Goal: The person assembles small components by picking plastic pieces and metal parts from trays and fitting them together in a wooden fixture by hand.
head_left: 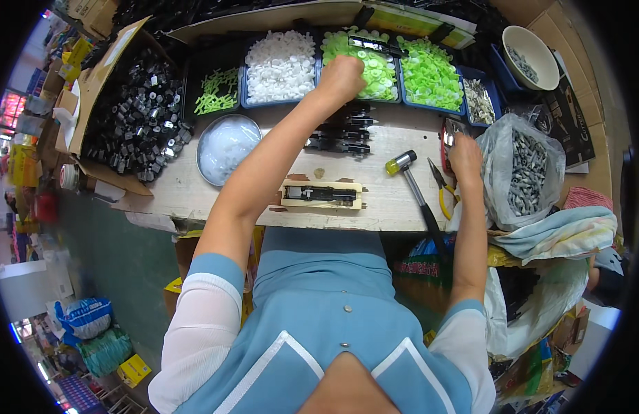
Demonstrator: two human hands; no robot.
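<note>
My left hand (pixel 343 77) reaches to the front of a bin of pale green round plastic parts (pixel 380 84). Its fingers are curled closed, and what they hold, if anything, is hidden. At the right, my right hand (pixel 466 157) is at a small red-edged container (pixel 449 130), its fingers bent closed over small contents I cannot make out. Between my arms a cream holder (pixel 289 196) lies near the table's front edge, with a black mechanism (pixel 326 195) set in it. Several similar black assemblies (pixel 340 146) lie stacked behind it.
A hammer (pixel 417 190) and yellow-handled pliers (pixel 441 190) lie beside my right forearm. White parts (pixel 278 69) and brighter green parts (pixel 430 76) fill neighbouring bins. A round metal dish (pixel 226 148), a carton of black parts (pixel 136 114) and a bag of grey parts (pixel 526 176) flank the work area.
</note>
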